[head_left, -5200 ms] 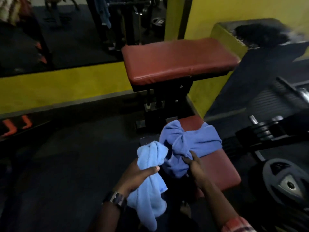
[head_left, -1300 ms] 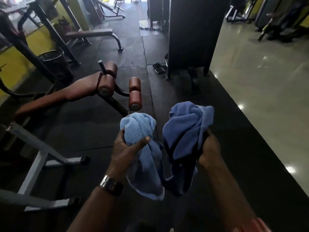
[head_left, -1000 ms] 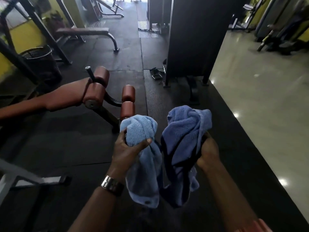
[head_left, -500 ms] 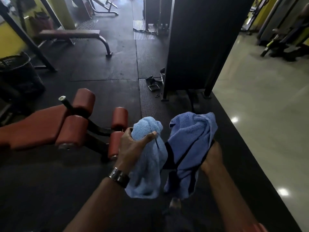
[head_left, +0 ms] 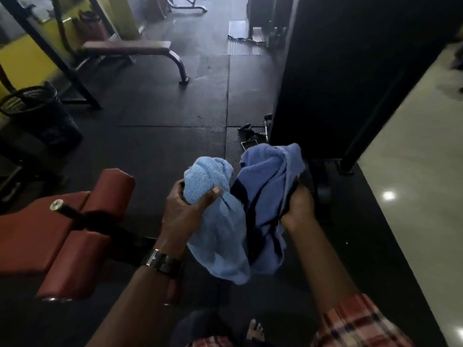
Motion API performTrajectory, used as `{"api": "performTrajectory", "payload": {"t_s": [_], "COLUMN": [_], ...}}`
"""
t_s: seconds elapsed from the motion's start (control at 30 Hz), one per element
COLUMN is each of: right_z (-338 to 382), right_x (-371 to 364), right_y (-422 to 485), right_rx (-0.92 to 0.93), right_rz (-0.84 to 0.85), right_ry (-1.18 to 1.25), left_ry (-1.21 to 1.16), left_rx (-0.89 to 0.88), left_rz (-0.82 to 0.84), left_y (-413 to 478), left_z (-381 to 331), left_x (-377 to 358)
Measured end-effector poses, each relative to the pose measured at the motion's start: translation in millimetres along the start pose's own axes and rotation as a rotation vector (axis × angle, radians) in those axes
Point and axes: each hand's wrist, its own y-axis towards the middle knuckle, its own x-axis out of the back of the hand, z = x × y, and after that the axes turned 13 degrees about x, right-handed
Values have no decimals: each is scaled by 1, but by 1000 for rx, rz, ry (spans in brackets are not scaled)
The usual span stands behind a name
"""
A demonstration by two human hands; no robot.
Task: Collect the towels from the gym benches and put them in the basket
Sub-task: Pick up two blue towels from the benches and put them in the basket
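My left hand [head_left: 184, 211] grips a light blue towel [head_left: 218, 221] that hangs bunched below my fist. A darker blue towel [head_left: 268, 191] with dark stripes is held up in my right hand [head_left: 298, 206]. Both towels hang side by side in front of me, above the black rubber floor. A black mesh basket [head_left: 35, 113] stands on the floor at the far left, beside a yellow wall. A flat bench [head_left: 125, 47] stands further back on the left, with no towel visible on it.
A red padded bench with roller pads [head_left: 75, 234] sits close at my lower left, a metal bar sticking out of it. A tall black machine [head_left: 350, 71] blocks the right centre. Shiny pale floor [head_left: 413, 196] runs along the right. My bare foot [head_left: 255, 331] shows below.
The view has moved forward past the red roller bench, which slid down and left in the frame. The basket has come nearer at the left. Both hands keep hold of their towels.
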Motion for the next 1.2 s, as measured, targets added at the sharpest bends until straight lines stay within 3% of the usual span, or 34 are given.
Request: {"api": "performTrajectory", "payload": {"t_s": [0.2,0.3,0.67,0.87,1.0,1.07,1.2], "right_z": [8,14,32,7,-10,-17,-32], "right_x": [-99,-144,-293,-397,-472,-519,-626], "right_y": [131,206,415,527,605,646,708], "right_rx": [155,128,-42,-42,-192,-241,-167], "right_rz": [234,204,163,180,245,332,412], "right_ry": [-302,-356,-24,-182,-37,-80,-226], "left_ry": [-127,-161,-113,-68,-77,-100,-130], "left_rx": [59,65,0,3,28,73,90], "left_rz": [-136,-157,-199,-299,-383,-457,-617], "left_y": [134,216,467,595,667,704,774], "left_z": [-21,-42,-159,-197,-225,-239,-265], "left_x": [-12,-19,-24,-15,-2,9,37]}}
